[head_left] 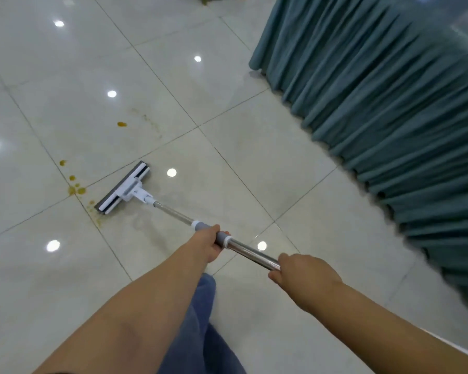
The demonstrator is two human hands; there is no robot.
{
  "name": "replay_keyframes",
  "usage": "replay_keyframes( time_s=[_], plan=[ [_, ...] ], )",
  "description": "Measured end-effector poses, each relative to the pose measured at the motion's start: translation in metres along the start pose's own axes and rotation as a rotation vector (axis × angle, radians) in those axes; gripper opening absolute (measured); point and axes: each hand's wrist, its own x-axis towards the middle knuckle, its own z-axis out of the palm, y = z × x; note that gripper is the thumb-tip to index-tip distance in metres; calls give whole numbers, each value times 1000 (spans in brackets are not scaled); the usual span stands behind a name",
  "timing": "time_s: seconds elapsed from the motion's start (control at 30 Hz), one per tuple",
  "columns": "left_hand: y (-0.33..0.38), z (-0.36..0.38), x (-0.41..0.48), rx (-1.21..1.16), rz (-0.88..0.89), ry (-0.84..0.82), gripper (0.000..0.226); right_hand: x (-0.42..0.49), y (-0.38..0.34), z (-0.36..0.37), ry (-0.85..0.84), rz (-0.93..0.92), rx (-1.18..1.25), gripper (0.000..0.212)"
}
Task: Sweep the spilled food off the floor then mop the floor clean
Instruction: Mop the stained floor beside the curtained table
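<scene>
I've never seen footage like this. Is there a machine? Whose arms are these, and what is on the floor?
No machine here. The single picture comes from a camera worn on a person's head, looking down at their own arms. Both hands grip a mop: the left hand on its grey sleeve, the right hand higher up the shiny pole. The mop head rests on the pale tiled floor, beside yellow-brown spots of spilled food. A pleated teal cloth hangs on the right.

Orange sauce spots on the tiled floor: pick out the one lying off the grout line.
The lone oval orange spot mid-tile, beyond the grey-and-white mop head; the other spots string along the grout line to its left.
</scene>
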Motion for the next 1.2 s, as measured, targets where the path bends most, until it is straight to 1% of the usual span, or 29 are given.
replay_keyframes(
  time_s=[0.1, 0.23, 0.33, 0.43, 0.53, 0.67, 0.77, 0.9, 0.97, 1.03, 1.13, 1.2],
  plan=[
    [-58, 2, -23, 13, -50, -29, 38, -49, 23, 30, -5, 50, -6, 33],
    [-111, 4, -53, -22, -121, -37, 40, -99, 46, 51, -24, 94, -41, 30],
    [-128, -5, -67, -60, -181, -42, 44, -117, 45, 60, -36, 121, -62, 27],
    [-119, -26, -68, -81, -216, -44, 42, -120, 24, 64, -24, 136, -43, 28],
    [-90, -55, -66, -68, -221, -48, 39, -111, -13, 56, -5, 129, -36, 28],
    [-26, -107, -56, -45, -172, -31, 35, -79, -91, 36, -4, 119, -2, 29],
    [34, -159, -45, -47, -124, 11, 40, -47, -164, 20, -19, 83, 85, 28],
    [117, -227, -29, -123, -32, 85, 42, 4, -264, -8, -69, 39, 252, 27],
    [156, -259, -22, -164, 9, 108, 37, 27, -311, -23, -96, 24, 299, 26],
    [192, -287, -14, -165, 25, 115, 26, 48, -352, -40, -98, 12, 348, 25],
    [240, -319, -3, -96, 70, 123, 17, 80, -403, -66, -80, -2, 400, 23],
    [268, -330, -2, -55, 123, 130, 14, 100, -429, -82, -68, -11, 410, 28]
  ],
)
